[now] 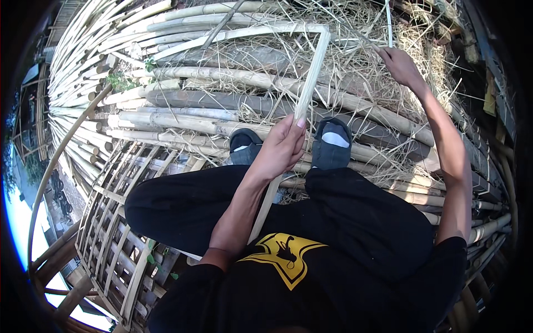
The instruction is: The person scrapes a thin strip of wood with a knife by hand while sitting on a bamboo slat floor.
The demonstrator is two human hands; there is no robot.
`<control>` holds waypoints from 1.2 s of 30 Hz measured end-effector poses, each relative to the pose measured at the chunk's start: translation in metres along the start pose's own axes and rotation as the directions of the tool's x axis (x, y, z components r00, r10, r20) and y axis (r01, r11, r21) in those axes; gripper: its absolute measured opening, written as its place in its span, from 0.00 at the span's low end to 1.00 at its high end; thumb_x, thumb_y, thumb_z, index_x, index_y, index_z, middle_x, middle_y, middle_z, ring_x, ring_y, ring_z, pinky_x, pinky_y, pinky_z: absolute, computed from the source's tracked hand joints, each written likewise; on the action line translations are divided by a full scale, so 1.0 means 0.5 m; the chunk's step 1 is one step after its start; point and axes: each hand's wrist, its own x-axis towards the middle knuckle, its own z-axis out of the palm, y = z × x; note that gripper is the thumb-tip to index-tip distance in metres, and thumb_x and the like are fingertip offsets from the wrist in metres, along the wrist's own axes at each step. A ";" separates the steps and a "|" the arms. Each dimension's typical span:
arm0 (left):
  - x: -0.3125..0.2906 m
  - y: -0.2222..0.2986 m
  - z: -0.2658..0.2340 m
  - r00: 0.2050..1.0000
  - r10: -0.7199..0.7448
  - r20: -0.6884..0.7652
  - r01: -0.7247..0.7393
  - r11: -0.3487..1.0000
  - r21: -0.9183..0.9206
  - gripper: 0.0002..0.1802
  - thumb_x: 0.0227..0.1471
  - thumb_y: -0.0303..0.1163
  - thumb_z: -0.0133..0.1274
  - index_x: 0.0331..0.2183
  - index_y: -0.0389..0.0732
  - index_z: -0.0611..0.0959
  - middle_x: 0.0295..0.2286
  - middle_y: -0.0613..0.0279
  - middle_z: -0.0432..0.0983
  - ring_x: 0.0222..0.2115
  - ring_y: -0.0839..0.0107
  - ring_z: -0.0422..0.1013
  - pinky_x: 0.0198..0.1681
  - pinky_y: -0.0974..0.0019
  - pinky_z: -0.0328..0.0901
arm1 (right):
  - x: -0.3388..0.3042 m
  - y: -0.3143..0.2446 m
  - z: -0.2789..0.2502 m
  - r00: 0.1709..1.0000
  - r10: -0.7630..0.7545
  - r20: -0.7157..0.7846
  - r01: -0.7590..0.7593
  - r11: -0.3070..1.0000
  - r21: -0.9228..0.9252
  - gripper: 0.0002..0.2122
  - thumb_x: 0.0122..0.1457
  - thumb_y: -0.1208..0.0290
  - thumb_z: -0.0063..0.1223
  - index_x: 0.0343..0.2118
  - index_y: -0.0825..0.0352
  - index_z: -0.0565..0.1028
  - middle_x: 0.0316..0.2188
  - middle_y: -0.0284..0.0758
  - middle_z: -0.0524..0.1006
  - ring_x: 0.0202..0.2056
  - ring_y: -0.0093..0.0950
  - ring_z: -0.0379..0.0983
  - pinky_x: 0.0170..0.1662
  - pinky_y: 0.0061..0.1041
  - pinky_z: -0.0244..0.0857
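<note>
My left hand (280, 147) is closed round a long, pale bamboo strip (312, 77). One end of the strip runs down between my legs toward my lap. Above the hand it rises to a sharp bend, then its other length stretches left over the bamboo poles. Off to the right, my right hand (402, 67) is closed with the arm stretched out. From its fingers a thin, long piece (361, 36) seems to point up and left; whether it is a blade or a sliver I cannot tell. A narrow pale strip (389, 22) stands just above that hand.
Bamboo poles (222, 126) lie side by side under my sandalled feet (332, 145). Straw-like shavings (355, 77) cover them at the upper right. A woven bamboo lattice (114, 222) lies at the lower left, near a curved pole (53, 166). Cut pole ends (91, 97) stick out at the left.
</note>
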 end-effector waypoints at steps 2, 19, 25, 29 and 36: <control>0.002 0.002 -0.008 0.999 -0.014 -0.041 0.012 0.998 -0.055 0.14 0.65 0.41 0.37 0.29 0.45 0.64 0.12 0.77 0.48 0.07 0.87 0.43 0.07 0.78 0.40 | -0.020 -0.035 -0.032 0.999 -0.022 -0.025 0.024 0.994 0.106 0.30 0.65 0.44 0.32 0.23 0.70 0.73 0.13 0.39 0.67 0.18 0.31 0.62 0.26 0.35 0.57; 0.030 -0.038 -0.019 0.982 0.048 -0.180 -0.006 0.974 0.228 0.13 0.65 0.39 0.38 0.29 0.44 0.66 0.13 0.78 0.51 0.09 0.87 0.45 0.10 0.78 0.43 | -0.021 -0.157 0.058 0.929 -0.370 0.001 0.370 0.929 0.008 0.27 0.64 0.45 0.35 0.25 0.67 0.74 0.15 0.40 0.72 0.20 0.42 0.70 0.27 0.39 0.63; 0.007 -0.020 -0.019 0.986 -0.004 -0.165 0.025 0.992 0.123 0.13 0.65 0.40 0.37 0.29 0.45 0.66 0.12 0.78 0.50 0.07 0.87 0.45 0.08 0.78 0.42 | 0.032 0.022 0.009 0.988 0.138 -0.063 -0.124 0.973 0.193 0.29 0.65 0.44 0.32 0.21 0.66 0.71 0.12 0.33 0.64 0.18 0.27 0.61 0.25 0.33 0.58; 0.021 -0.021 -0.019 0.989 -0.005 -0.149 0.019 0.996 0.089 0.13 0.65 0.40 0.37 0.29 0.45 0.65 0.12 0.78 0.50 0.07 0.87 0.45 0.07 0.78 0.41 | -0.054 -0.163 0.025 0.973 -0.226 0.053 0.210 0.953 0.219 0.28 0.64 0.45 0.34 0.22 0.67 0.72 0.13 0.39 0.66 0.18 0.34 0.63 0.26 0.36 0.59; 0.035 -0.052 -0.027 0.950 0.210 -0.231 -0.055 0.840 0.539 0.17 0.63 0.37 0.40 0.30 0.33 0.69 0.15 0.58 0.62 0.17 0.71 0.57 0.24 0.61 0.57 | -0.132 -0.239 0.087 0.861 -0.508 0.033 0.490 0.844 0.218 0.21 0.64 0.53 0.39 0.25 0.66 0.74 0.16 0.44 0.70 0.23 0.43 0.67 0.30 0.41 0.60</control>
